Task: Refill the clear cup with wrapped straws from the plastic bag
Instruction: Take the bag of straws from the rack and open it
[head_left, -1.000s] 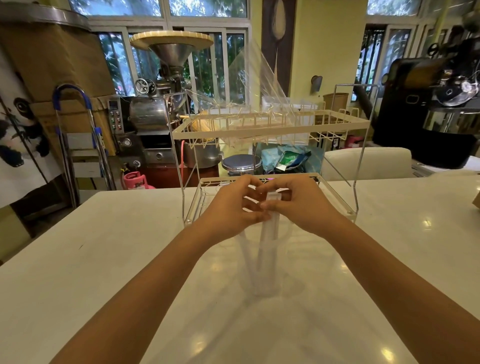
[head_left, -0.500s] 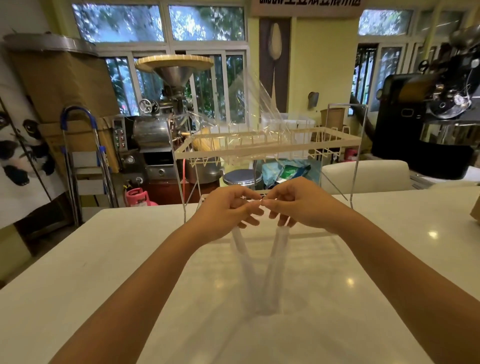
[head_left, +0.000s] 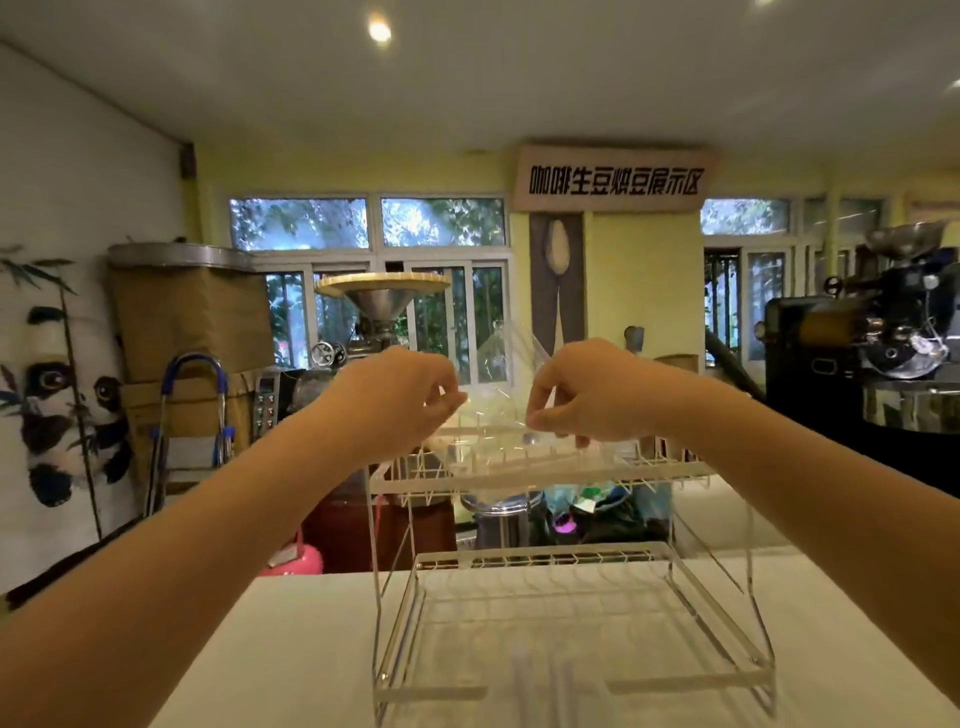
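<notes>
The clear plastic bag (head_left: 501, 374) lies on the upper shelf of a wire rack (head_left: 670, 470), with its open end sticking up. Pale wrapped straws (head_left: 483, 460) show faintly inside it along the shelf. My left hand (head_left: 402, 400) pinches the bag's left edge, and my right hand (head_left: 584, 395) pinches its right edge. Both hands are raised at shelf height, a short gap apart. Near the bottom of the view, faint upright streaks mark the clear cup with straws (head_left: 543, 683) on the white table, blurred and hard to make out.
The two-tier rack stands on the white table (head_left: 291, 649); its lower tray (head_left: 545, 558) is bare. Behind the table are a coffee roaster (head_left: 382, 312), a stepladder (head_left: 192, 415), a pink canister (head_left: 306, 561) and a black machine (head_left: 857, 364) at the right.
Both hands left the straws at the cup and rose to the bag on the upper shelf. The view tilted upward, so the cup dropped to the bottom edge.
</notes>
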